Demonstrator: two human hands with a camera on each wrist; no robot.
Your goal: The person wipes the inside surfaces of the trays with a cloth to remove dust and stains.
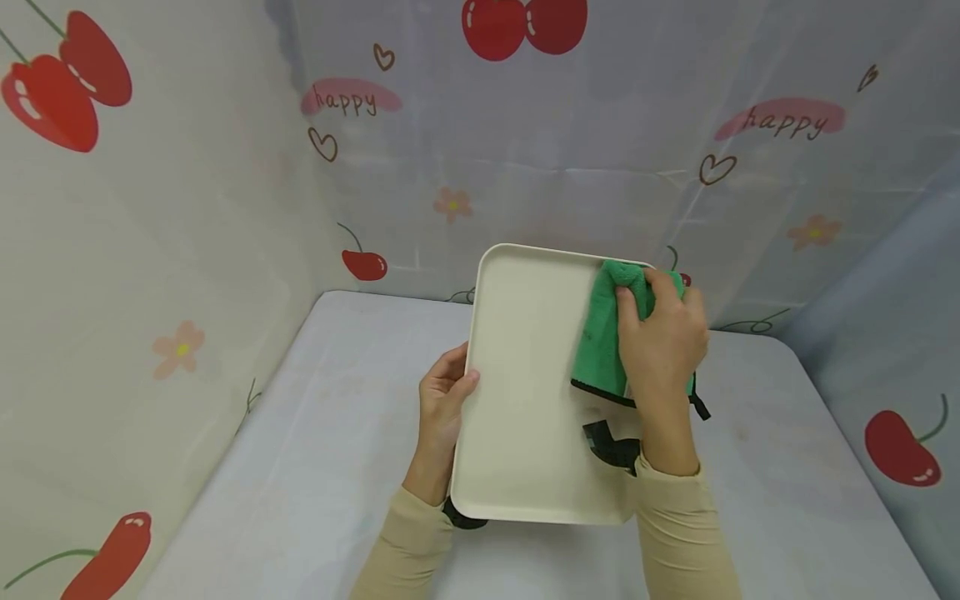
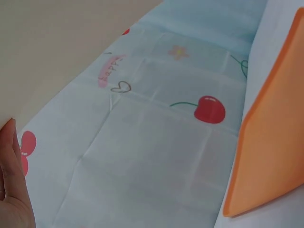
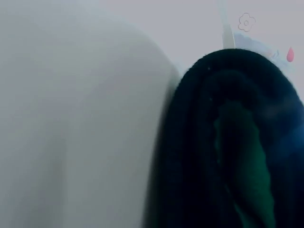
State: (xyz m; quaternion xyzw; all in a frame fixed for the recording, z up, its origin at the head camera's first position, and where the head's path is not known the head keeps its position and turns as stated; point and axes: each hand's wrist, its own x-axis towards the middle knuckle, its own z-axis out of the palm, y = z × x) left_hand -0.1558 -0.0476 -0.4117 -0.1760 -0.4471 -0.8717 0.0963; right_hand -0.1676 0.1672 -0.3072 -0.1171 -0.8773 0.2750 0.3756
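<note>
A cream rectangular tray [image 1: 525, 400] is held up at a tilt over the table, its inner face toward the head camera. My left hand [image 1: 444, 404] grips its left edge, thumb on the rim and fingers behind; part of that hand [image 2: 14, 175] shows at the left of the left wrist view. My right hand [image 1: 663, 342] pinches a bunched green cloth [image 1: 600, 342] with black trim against the tray's upper right part. In the right wrist view, the folded cloth [image 3: 247, 161] lies close against the pale tray [image 3: 95, 118]. The tray's right edge is partly hidden by cloth and arm.
A white-covered table [image 1: 337, 417] lies under the tray. Behind and beside it hang curtains [image 1: 562, 142] printed with cherries, hearts and flowers. A flat orange panel with a raised edge [image 2: 273, 133] shows at the right of the left wrist view. Black straps [image 1: 615, 450] sit at the wrists.
</note>
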